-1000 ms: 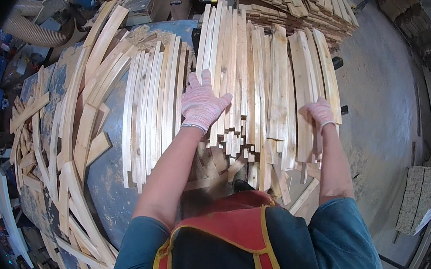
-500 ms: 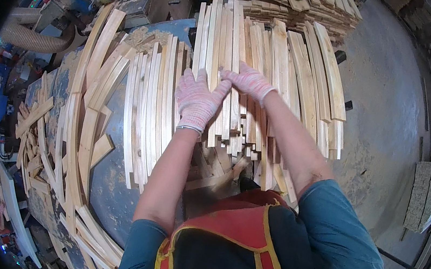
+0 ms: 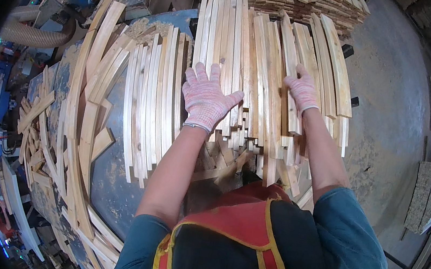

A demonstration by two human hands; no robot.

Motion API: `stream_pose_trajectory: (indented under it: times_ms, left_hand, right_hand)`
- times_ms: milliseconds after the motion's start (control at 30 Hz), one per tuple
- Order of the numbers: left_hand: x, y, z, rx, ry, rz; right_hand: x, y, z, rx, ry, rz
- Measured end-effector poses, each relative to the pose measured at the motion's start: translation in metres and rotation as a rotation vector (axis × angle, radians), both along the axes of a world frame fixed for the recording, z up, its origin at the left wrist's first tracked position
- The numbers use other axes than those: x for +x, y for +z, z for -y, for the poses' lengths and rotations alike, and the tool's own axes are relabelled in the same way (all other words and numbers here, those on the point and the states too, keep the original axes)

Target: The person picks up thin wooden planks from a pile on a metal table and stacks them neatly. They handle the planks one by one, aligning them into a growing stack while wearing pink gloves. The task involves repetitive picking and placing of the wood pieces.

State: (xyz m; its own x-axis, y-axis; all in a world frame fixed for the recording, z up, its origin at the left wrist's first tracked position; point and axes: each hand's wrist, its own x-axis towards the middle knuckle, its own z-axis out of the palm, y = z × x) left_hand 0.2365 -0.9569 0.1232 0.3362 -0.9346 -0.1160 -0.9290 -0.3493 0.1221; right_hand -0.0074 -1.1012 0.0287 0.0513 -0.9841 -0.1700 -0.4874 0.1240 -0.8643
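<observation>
Pale wooden strips, slightly curved, lie side by side in a stacked row in front of me. My left hand, in a pink-and-white knit glove, rests flat on the strips left of the middle, fingers spread and thumb out to the right. Farther right, my gloved right hand grips a wooden strip from its right edge, with its fingertips partly hidden. That strip lies slightly slanted on top of the row. Near ends of the strips stick out unevenly toward my body.
Left of the row, another batch of strips lies on a blue, sawdust-strewn table. Curved offcuts pile up beyond it. A ribbed hose and machinery stand far left. More boards are stacked at the back; concrete floor extends on the right.
My right hand has moved right, away from my left hand, to a strip on the row's right side. My left hand has shifted slightly nearer. Some right-hand strips have shifted.
</observation>
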Motion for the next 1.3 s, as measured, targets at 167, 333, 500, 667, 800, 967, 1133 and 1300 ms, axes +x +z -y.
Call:
stream_pose_trajectory:
  times_ms: [167,333,500,667,800,967,1133,1300]
  left_hand:
    - [0.001,0.007,-0.001,0.015,0.004,-0.020]
    - [-0.003,0.029,0.010,0.124,0.022,-0.024]
    - [-0.031,0.018,0.018,0.098,-0.124,0.118]
    - [-0.024,-0.003,0.011,0.072,-0.076,0.141]
    - [-0.030,-0.004,0.015,0.049,-0.105,0.138]
    - [-0.025,-0.017,0.012,-0.044,-0.113,0.152]
    - [-0.024,-0.016,0.013,-0.040,-0.121,0.168]
    - [-0.025,-0.013,0.015,-0.043,-0.129,0.149]
  right_hand:
    - [0.048,0.038,-0.012,0.026,0.044,0.403]
    - [0.103,0.050,-0.022,0.065,0.415,-0.157]
    - [0.032,0.028,0.021,-0.107,0.507,-0.226]
    - [-0.094,0.052,0.088,-0.228,-0.007,-0.874]
    - [-0.192,-0.011,0.103,-0.010,-0.161,-0.627]
    - [-0.177,0.030,0.088,0.017,-0.089,-0.572]
    - [-0.130,0.060,0.053,0.005,-0.039,0.048]
    - [0.007,0.080,-0.011,0.224,0.165,0.354]
